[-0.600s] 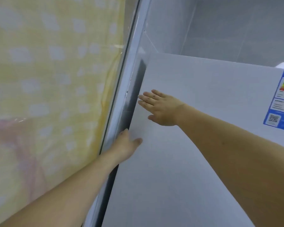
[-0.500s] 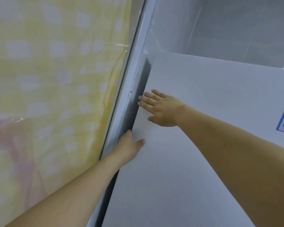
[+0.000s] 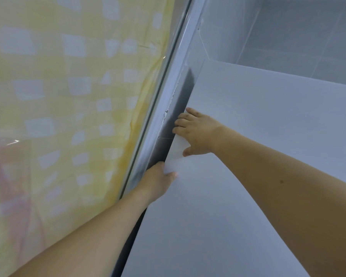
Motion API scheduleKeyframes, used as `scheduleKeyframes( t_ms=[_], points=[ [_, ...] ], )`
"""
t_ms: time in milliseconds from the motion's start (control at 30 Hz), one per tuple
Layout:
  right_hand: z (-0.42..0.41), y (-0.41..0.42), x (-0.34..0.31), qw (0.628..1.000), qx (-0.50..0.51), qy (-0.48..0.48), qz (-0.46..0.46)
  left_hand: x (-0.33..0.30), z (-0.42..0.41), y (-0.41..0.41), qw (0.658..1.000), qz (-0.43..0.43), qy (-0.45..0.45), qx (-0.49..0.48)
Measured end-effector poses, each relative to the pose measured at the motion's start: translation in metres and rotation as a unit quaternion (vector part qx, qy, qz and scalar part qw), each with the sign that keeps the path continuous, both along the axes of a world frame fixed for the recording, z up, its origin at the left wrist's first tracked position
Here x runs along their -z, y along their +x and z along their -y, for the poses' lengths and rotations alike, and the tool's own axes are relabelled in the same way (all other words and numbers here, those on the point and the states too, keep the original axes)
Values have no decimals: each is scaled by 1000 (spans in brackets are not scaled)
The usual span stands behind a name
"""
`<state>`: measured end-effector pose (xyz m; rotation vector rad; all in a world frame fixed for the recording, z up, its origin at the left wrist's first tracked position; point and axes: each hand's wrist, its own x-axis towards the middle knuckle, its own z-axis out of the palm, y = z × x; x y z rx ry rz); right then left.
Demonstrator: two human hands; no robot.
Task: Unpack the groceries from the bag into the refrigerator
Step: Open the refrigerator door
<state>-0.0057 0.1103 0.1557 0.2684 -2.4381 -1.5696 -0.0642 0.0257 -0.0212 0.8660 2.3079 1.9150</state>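
I judge I am at the very start: the tall white flat-fronted refrigerator door (image 3: 248, 156) fills the right of my view and looks closed, its left edge sitting just beside a dark narrow gap (image 3: 180, 116) against a pale grey window frame (image 3: 168, 96). No grocery bag and no groceries show anywhere, so I cannot say where they stand, and nothing appears unpacked. My right hand (image 3: 198, 132) lies on the door's face with its fingers (image 3: 180, 122) bent over the left edge into the gap, thumb flat on the front. My left hand (image 3: 158, 180) grips the same edge lower down, thumb on the face, fingers hidden behind the door, so I cannot tell how far they curl. Beyond the frame hangs a yellow-and-white checked curtain (image 3: 68, 96); grey wall tiles (image 3: 288, 37) rise above. Opening the door seems the step in hand; everything else remains.
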Motion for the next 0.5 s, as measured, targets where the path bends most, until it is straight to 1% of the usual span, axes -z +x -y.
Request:
scheduleKeyframes(
  t_ms=[233,333,500],
  points=[
    [4,0,2,1000,1,-2,-5,-6,6,2,999,-18,-38,-16],
    [6,4,1,1000,-17,-14,-2,-6,12,3,998,-23,-45,-21],
    [17,17,0,999,-44,-30,-1,-1,27,11,999,-25,-26,-25]
  ],
)
